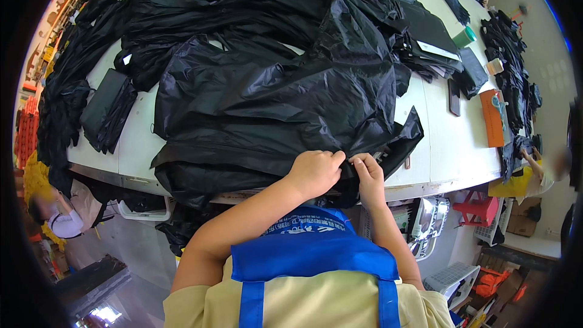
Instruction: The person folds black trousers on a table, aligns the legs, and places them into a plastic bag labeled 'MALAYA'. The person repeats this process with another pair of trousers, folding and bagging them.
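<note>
We see glossy, crinkled black cloth [273,97], a smooth white desk [455,157], a matt cloth apron [313,256] and a plastic stool [480,209].

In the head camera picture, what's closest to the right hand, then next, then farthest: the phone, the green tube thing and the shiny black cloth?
Nearest to the right hand first:
1. Shiny black cloth: right at its fingertips.
2. Phone: up and right, on the table.
3. Green tube thing: beyond the phone.
</note>
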The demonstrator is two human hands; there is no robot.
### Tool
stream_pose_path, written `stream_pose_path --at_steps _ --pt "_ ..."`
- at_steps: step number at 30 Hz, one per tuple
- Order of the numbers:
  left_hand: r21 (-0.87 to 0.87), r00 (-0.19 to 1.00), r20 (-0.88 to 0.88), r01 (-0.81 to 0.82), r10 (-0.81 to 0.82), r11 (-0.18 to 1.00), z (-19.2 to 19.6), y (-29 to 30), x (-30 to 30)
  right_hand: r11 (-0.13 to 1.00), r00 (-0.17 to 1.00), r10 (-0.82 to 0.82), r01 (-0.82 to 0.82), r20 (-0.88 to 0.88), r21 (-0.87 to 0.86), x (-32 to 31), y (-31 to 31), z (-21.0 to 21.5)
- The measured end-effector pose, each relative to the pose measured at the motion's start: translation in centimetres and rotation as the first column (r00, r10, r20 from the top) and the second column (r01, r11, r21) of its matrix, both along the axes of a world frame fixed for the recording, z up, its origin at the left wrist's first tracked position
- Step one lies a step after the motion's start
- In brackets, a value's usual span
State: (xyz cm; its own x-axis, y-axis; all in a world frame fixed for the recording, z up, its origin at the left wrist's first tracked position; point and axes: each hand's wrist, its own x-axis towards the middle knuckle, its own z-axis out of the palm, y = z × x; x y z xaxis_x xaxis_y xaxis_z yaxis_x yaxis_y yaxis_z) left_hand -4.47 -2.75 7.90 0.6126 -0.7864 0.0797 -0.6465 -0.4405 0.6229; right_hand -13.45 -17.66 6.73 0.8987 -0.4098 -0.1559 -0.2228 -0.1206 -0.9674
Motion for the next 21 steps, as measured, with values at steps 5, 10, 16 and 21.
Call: stream_pose_path --at_steps 5,10,16,21 --pt "0.027 0.968 -0.24 -0.066 0.07 0.997 1.3 -1.6 1.0 0.998 0.995 0.015 -0.008 0.103 -0.065 -1.3 -0.3 -0.5" --pt "0.03 0.963 -0.26 -0.059 0.064 0.998 0.3 -1.3 1.0 0.981 0.999 0.008 0.0 0.041 -0.196 -0.8 0.2 -0.6" --pt "0.125 0.955 -0.166 -0.228 0.247 0.966 -0.2 4.4 3.7 0.966 0.98 0.182 -0.163 -0.078 0.201 0.1 -0.5 -0.1" --pt "0.292 0.729 0.147 -0.678 0.669 0.674 0.9 18.8 7.9 0.972 0.973 0.171 -0.142 -0.155 0.187 -0.3 -5.5 1.8"
